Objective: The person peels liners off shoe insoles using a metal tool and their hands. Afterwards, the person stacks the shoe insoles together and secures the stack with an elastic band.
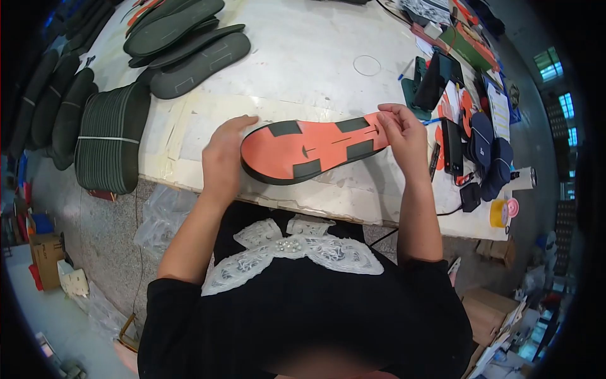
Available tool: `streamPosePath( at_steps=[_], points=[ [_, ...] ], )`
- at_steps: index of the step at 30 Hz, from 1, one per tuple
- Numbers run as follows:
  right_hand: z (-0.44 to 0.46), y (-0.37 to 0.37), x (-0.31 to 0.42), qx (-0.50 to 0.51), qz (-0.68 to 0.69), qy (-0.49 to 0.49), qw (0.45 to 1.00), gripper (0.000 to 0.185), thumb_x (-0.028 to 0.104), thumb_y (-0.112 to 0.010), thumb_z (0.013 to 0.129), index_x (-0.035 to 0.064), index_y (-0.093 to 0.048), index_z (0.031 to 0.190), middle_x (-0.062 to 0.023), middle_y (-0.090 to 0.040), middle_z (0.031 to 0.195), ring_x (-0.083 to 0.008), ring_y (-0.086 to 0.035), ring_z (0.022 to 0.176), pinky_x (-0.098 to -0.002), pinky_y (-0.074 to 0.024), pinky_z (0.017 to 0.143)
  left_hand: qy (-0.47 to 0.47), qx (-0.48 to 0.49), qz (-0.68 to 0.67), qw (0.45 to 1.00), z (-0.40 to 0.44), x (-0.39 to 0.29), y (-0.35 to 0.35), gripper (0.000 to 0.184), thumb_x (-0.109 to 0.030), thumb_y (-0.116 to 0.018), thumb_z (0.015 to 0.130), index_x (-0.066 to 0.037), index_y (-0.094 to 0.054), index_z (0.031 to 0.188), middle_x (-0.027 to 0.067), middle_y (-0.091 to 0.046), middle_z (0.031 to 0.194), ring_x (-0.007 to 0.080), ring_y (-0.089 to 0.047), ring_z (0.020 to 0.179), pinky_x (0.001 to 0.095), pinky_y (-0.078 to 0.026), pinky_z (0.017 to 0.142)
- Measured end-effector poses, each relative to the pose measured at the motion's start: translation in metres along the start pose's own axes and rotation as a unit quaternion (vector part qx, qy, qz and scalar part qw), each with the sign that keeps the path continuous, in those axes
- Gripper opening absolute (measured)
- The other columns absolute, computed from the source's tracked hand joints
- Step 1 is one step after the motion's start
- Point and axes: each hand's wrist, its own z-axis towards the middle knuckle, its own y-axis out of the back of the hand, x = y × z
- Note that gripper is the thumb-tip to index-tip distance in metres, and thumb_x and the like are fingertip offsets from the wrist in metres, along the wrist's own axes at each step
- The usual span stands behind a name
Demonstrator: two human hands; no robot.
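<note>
Above the table's front edge a dark grey-green shoe sole (265, 178) lies nearly level, its wide end to the left. An orange sole-shaped template (271, 148) with notched sides and slits covers its top; dark patches show through the notches. My left hand (222, 155) is closed around the wide end, thumb stretched along the far edge. At the narrow end my right hand (404, 136) pinches the orange template between thumb and fingers. Whether it grips the sole under it too is hidden.
A strapped stack of soles (110, 139) stands at the table's left edge, with loose soles (202, 63) behind. On the right are a phone on a stand (439, 79), a black device (452, 146), dark blue slippers (489, 158) and yellow tape (499, 213).
</note>
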Motion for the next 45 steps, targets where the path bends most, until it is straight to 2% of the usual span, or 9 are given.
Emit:
streamPosePath(
  at_steps=[1, 2, 3, 9, 14, 18, 28, 35, 45],
  points=[
    [-0.003, -0.004, 0.004, -0.013, 0.005, 0.015, 1.000, 0.019, 0.012, -0.062, 0.098, -0.0018, -0.069, 0.110, -0.0065, -0.070, 0.090, -0.0129, -0.061, 0.078, -0.0219, -0.0485, 0.071, 0.001, 0.006, -0.005, 1.000, -0.001, -0.013, -0.003, 0.044, -0.037, -0.050, 0.102, -0.008, -0.065, 0.132, 0.0184, -0.063, 0.131, 0.0322, -0.059, 0.119, 0.0400, -0.044, 0.106],
    [-0.005, -0.005, 0.008, -0.026, 0.011, 0.031, 0.999, 0.020, 0.013, -0.061, 0.098, -0.0019, -0.070, 0.108, -0.0066, -0.070, 0.090, -0.0141, -0.062, 0.076, -0.0232, -0.0486, 0.070, -0.107, 0.075, 0.174, 0.976, 0.000, -0.029, -0.009, 0.043, -0.035, -0.057, 0.098, -0.011, -0.065, 0.133, 0.0215, -0.056, 0.137, 0.0357, -0.055, 0.122, 0.0438, -0.042, 0.108],
    [-0.006, -0.004, 0.008, -0.039, 0.017, 0.048, 0.998, 0.021, 0.015, -0.061, 0.098, -0.0021, -0.070, 0.106, -0.0067, -0.070, 0.090, -0.0153, -0.062, 0.075, -0.0245, -0.0488, 0.070, -0.213, 0.139, 0.344, 0.904, 0.000, -0.037, -0.013, 0.043, -0.033, -0.064, 0.094, -0.015, -0.065, 0.134, 0.0245, -0.050, 0.142, 0.0393, -0.050, 0.126, 0.0476, -0.040, 0.109],
    [0.005, 0.030, -0.022, -0.171, -0.021, 0.180, 0.968, 0.024, 0.015, -0.053, 0.103, -0.0039, -0.069, 0.105, -0.0102, -0.069, 0.105, -0.0174, -0.063, 0.076, -0.0255, -0.0491, 0.072, -0.188, 0.153, 0.295, 0.924, -0.008, -0.023, -0.019, 0.047, -0.032, -0.070, 0.088, -0.019, -0.066, 0.134, 0.0272, -0.041, 0.148, 0.0423, -0.046, 0.129, 0.0507, -0.039, 0.109],
    [-0.001, 0.043, -0.032, -0.125, 0.122, 0.191, 0.966, 0.031, 0.019, -0.041, 0.109, -0.0028, -0.064, 0.108, -0.0147, -0.065, 0.115, -0.0212, -0.066, 0.083, -0.0267, -0.0516, 0.078, -0.183, 0.146, 0.297, 0.926, -0.009, -0.024, -0.018, 0.046, -0.033, -0.069, 0.089, -0.018, -0.067, 0.133, 0.0273, -0.041, 0.148, 0.0427, -0.047, 0.128, 0.0500, -0.040, 0.108],
    [-0.012, 0.031, -0.028, 0.022, 0.370, 0.095, 0.924, 0.027, 0.018, -0.040, 0.110, -0.0034, -0.056, 0.112, -0.0164, -0.065, 0.110, -0.0233, -0.070, 0.086, -0.0306, -0.0550, 0.080, -0.183, 0.154, 0.297, 0.925, -0.008, -0.024, -0.016, 0.045, -0.032, -0.069, 0.089, -0.017, -0.068, 0.133, 0.0279, -0.041, 0.148, 0.0434, -0.047, 0.128, 0.0497, -0.041, 0.106],
    [-0.019, 0.010, -0.016, -0.035, 0.255, 0.097, 0.962, 0.015, 0.001, -0.050, 0.103, -0.0034, -0.050, 0.117, -0.0146, -0.066, 0.102, -0.0208, -0.072, 0.090, -0.0266, -0.0577, 0.079, -0.176, 0.163, 0.305, 0.922, -0.007, -0.026, -0.017, 0.044, -0.032, -0.069, 0.090, -0.016, -0.069, 0.131, 0.0272, -0.041, 0.149, 0.0431, -0.047, 0.129, 0.0493, -0.041, 0.106],
    [-0.016, 0.005, -0.014, -0.043, 0.242, 0.112, 0.963, 0.012, -0.001, -0.054, 0.100, -0.0018, -0.053, 0.112, -0.0116, -0.067, 0.091, -0.0182, -0.072, 0.084, -0.0250, -0.0573, 0.075, -0.172, 0.164, 0.306, 0.922, -0.008, -0.025, -0.020, 0.044, -0.032, -0.069, 0.090, -0.016, -0.069, 0.131, 0.0272, -0.040, 0.149, 0.0434, -0.047, 0.129, 0.0497, -0.041, 0.107],
    [-0.014, -0.036, 0.007, 0.080, 0.196, 0.175, 0.962, 0.013, -0.005, -0.058, 0.094, 0.0011, -0.061, 0.105, -0.0056, -0.067, 0.080, -0.0111, -0.063, 0.065, -0.0207, -0.0473, 0.058, -0.189, 0.141, 0.299, 0.925, -0.012, -0.014, -0.023, 0.045, -0.035, -0.067, 0.091, -0.017, -0.069, 0.132, 0.0281, -0.038, 0.152, 0.0453, -0.044, 0.131, 0.0529, -0.038, 0.108]
  ],
)
